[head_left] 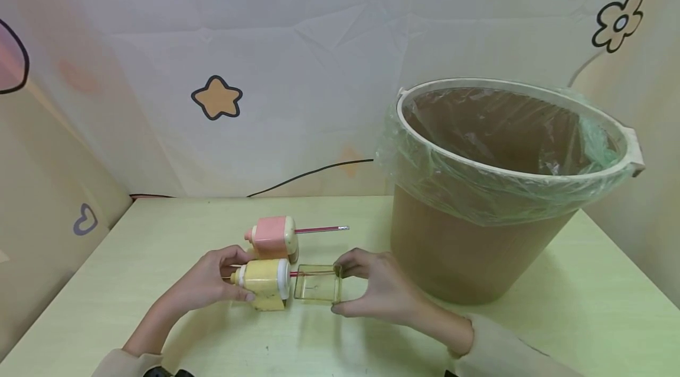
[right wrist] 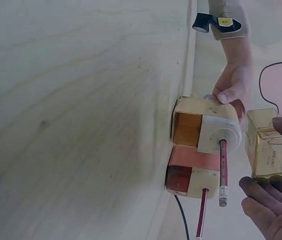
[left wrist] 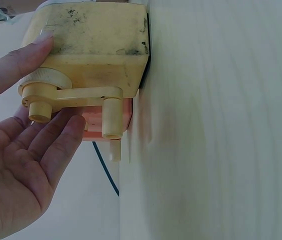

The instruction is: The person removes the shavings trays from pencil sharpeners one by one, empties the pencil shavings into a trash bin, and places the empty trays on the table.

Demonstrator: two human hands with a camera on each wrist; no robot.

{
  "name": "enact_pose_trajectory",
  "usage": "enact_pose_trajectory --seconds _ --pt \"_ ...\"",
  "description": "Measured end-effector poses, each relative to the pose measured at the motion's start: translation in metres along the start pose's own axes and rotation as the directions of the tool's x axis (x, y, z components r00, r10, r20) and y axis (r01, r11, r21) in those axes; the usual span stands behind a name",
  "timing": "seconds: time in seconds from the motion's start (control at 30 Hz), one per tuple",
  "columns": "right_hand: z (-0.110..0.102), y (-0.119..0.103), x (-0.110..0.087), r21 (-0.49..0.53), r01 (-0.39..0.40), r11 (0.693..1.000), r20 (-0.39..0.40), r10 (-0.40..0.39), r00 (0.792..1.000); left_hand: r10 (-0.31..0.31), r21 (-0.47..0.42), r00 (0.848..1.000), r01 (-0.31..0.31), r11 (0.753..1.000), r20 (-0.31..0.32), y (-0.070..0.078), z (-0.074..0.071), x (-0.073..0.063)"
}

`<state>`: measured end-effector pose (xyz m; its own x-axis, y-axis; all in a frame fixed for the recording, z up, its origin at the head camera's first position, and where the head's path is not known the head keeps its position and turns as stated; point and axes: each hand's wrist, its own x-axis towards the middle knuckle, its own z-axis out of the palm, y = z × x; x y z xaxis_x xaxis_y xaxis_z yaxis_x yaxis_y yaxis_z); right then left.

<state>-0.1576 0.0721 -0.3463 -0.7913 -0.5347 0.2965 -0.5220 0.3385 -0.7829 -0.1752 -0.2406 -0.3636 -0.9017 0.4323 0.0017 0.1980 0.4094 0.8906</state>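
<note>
A yellow crank pencil sharpener [head_left: 261, 280] stands on the table, with a red pencil [right wrist: 223, 172] sticking out of its white front. My left hand [head_left: 212, 279] grips its back end, thumb on one side and fingers on the other. The crank handle [left wrist: 88, 97] shows beside those fingers in the left wrist view. Between thumb and fingers, my right hand [head_left: 379, 287] holds a see-through yellowish shavings drawer [right wrist: 268, 150], apart from the sharpener. Few if any shavings show in it. Directly behind stands a pink pencil sharpener [head_left: 272, 235], also with a red pencil [head_left: 321, 229] in it.
A large brown bin [head_left: 467, 241] lined with a thin greenish plastic bag [head_left: 510, 203] stands to the right, close behind my right hand. The pale table [head_left: 186, 220] ends at a patterned cloth backdrop [head_left: 297, 100].
</note>
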Motion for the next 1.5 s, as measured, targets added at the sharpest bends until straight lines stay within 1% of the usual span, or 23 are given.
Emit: enact_pose_trajectory --seconds 0.13,0.23,0.33,0.53,0.8,1.03,1.27,1.5 --pt "0.004 0.002 0.001 0.0 -0.014 1.0 0.022 0.014 1.0 0.0 -0.005 1.0 0.0 1.0 0.001 0.0 0.0 0.0" --pt "0.007 0.002 0.001 0.001 -0.041 0.999 0.05 0.041 0.998 0.004 -0.003 1.0 -0.004 1.0 -0.001 0.0 0.0 0.0" --pt "0.01 0.004 0.0 -0.027 -0.056 0.998 0.072 0.058 0.996 0.008 0.0 1.0 -0.008 1.0 -0.001 0.0 0.0 0.0" --pt "0.015 0.007 0.001 -0.101 -0.045 0.994 0.094 0.054 0.994 0.005 0.015 1.0 -0.005 1.0 -0.002 0.0 0.001 0.0" --pt "0.018 0.011 0.002 -0.116 -0.062 0.991 0.123 0.076 0.989 0.001 0.024 1.0 -0.001 1.0 -0.003 0.0 0.0 0.0" --pt "0.023 0.015 0.005 -0.12 -0.053 0.991 0.159 0.072 0.985 0.002 0.018 1.0 -0.002 1.0 0.0 0.001 0.0 0.0" --pt "0.025 0.016 0.007 -0.167 -0.039 0.985 0.184 0.07 0.98 -0.004 0.017 1.0 0.004 1.0 0.007 0.0 0.001 0.0" --pt "0.026 0.016 0.009 -0.229 -0.044 0.973 0.203 0.092 0.975 0.0 0.012 1.0 0.0 1.0 0.005 0.001 0.001 -0.001"
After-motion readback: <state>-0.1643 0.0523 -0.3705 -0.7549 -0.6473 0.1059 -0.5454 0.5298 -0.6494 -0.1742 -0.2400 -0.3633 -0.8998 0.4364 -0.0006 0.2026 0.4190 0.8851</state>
